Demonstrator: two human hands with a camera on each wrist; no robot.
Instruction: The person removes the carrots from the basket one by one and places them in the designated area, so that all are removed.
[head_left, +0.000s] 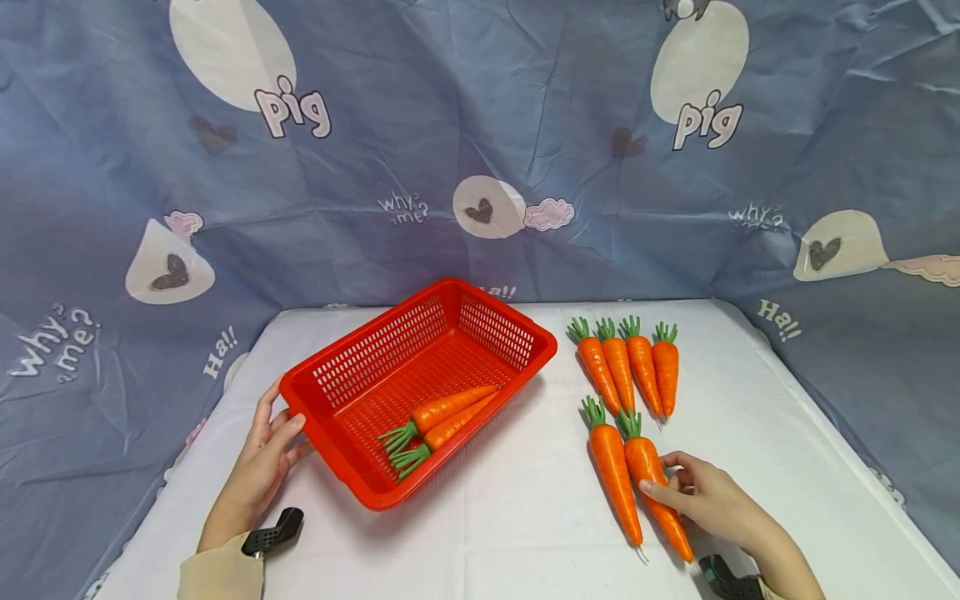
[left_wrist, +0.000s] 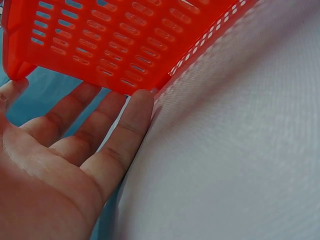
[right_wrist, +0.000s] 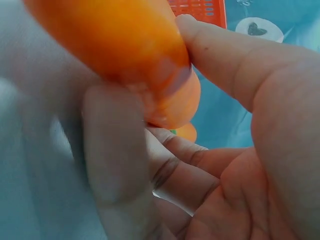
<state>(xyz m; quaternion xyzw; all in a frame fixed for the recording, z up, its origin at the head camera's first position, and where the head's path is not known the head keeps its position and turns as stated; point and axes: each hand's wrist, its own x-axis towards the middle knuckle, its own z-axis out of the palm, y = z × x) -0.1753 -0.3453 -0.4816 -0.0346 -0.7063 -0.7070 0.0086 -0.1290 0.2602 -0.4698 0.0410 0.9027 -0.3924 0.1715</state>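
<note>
A red plastic basket (head_left: 390, 408) with slotted walls sits on the table, turned at an angle. Its left corner is held by my left hand (head_left: 262, 462), thumb at the rim and the other fingers against the outer wall (left_wrist: 100, 45). Two carrots with green tops (head_left: 450, 408) lie inside. On the right, my right hand (head_left: 701, 492) grips a carrot (head_left: 652, 475) between thumb and fingers; the right wrist view shows this carrot (right_wrist: 115, 40) close up. Beside it, to the left, lies another carrot (head_left: 615, 479).
Behind the gripped carrot, several more carrots (head_left: 641, 367) lie side by side, green tops pointing away. A white cloth (head_left: 517, 517) covers the table. A blue printed curtain (head_left: 420, 150) hangs along the back and sides.
</note>
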